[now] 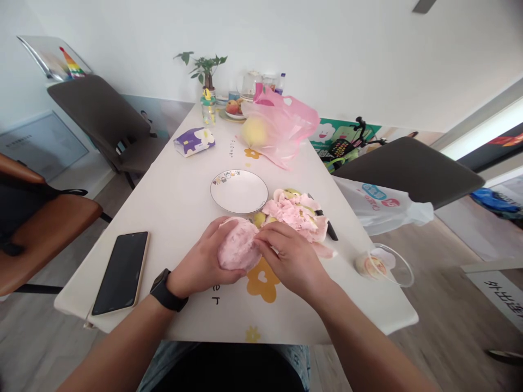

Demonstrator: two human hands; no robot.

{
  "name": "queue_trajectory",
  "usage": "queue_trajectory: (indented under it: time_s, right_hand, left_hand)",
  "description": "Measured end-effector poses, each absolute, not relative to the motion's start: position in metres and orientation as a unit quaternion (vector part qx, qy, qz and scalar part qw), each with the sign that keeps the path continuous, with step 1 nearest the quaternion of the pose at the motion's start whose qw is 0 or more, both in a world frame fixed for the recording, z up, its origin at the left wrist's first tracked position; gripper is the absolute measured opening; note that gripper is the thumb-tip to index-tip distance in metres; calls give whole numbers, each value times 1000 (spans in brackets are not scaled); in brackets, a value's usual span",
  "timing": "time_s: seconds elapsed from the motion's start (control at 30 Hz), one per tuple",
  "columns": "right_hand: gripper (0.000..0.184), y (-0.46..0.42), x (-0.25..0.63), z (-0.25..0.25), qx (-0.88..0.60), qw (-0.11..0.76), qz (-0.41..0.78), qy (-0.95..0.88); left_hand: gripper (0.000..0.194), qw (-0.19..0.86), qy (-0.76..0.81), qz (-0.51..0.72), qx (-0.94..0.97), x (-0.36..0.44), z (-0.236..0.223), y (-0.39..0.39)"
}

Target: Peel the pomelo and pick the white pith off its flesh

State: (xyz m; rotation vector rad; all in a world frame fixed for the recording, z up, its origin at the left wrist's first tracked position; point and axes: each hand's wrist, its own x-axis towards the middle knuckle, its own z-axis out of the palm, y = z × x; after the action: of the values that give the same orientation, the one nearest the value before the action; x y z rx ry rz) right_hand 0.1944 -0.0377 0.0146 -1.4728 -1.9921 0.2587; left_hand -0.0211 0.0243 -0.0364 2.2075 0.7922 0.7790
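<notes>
A peeled pink pomelo [237, 247] is held above the near part of the table by my left hand [204, 253], its fingers and thumb wrapped round the left side. My right hand [288, 253] is closed in a pinch at the fruit's right side, against the pale pink pith; the fingers hide the exact spot they grip. Just beyond my right hand lies a heap of pomelo peel [296, 215], pink pith with yellow-green rind. A black-handled tool [332, 228] sticks out from under the heap's right side. Behind the pomelo sits a white plate [239, 193].
On the left a phone [121, 272] lies flat. Farther back are a tissue pack [194, 142], a pink plastic bag [286, 128] with a yellow fruit, a bottle [208, 110] and a plant [207, 68]. A clear cup [378, 265] and white bag [378, 204] are at right.
</notes>
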Motion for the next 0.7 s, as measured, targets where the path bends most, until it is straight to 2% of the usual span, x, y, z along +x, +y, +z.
queue_trajectory:
  time_s: [0.17, 0.33, 0.5, 0.6, 0.7]
  right_hand:
    - [16, -33, 192, 10, -600, 353, 117, -709]
    - [15, -27, 202, 0, -640, 402, 303, -580]
    - [24, -27, 212, -7, -588, 441, 467, -491]
    - [30, -30, 213, -6, -560, 444, 492, -498]
    - [35, -33, 210, -4, -585, 425, 461, -514]
  left_hand:
    - [100, 323, 302, 301, 845, -22, -38, 24]
    - [100, 328, 303, 296, 844, -23, -37, 24]
    - [96, 334, 304, 298, 841, -23, -35, 24]
    - [97, 335, 305, 295, 841, -23, -36, 24]
    - [98, 330, 308, 292, 843, -23, -37, 24]
